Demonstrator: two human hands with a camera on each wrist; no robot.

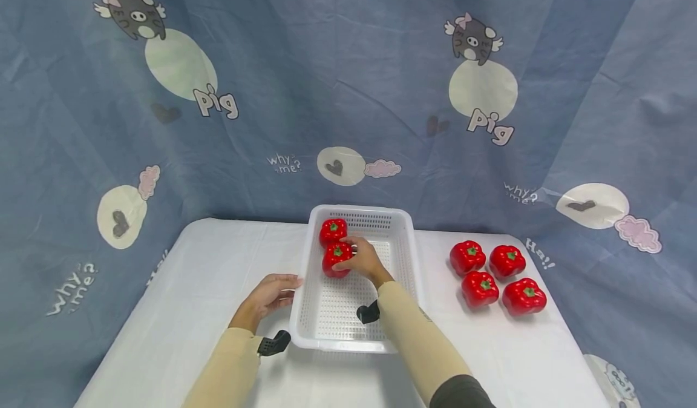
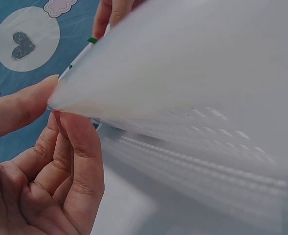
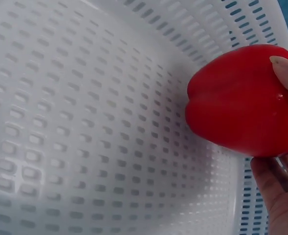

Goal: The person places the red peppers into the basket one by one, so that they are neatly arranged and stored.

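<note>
A white perforated plastic basket stands on the white table. Inside it, at the far left, sits one red bell pepper. Just nearer, my right hand grips a second red bell pepper between thumb and fingers, over the basket floor. My left hand is at the basket's left side; in the left wrist view its thumb and fingers pinch the rim. Basket wall hides much of the inside from the left wrist view.
Several red bell peppers lie grouped on the table to the right of the basket. A blue patterned cloth hangs behind and at the sides of the white table.
</note>
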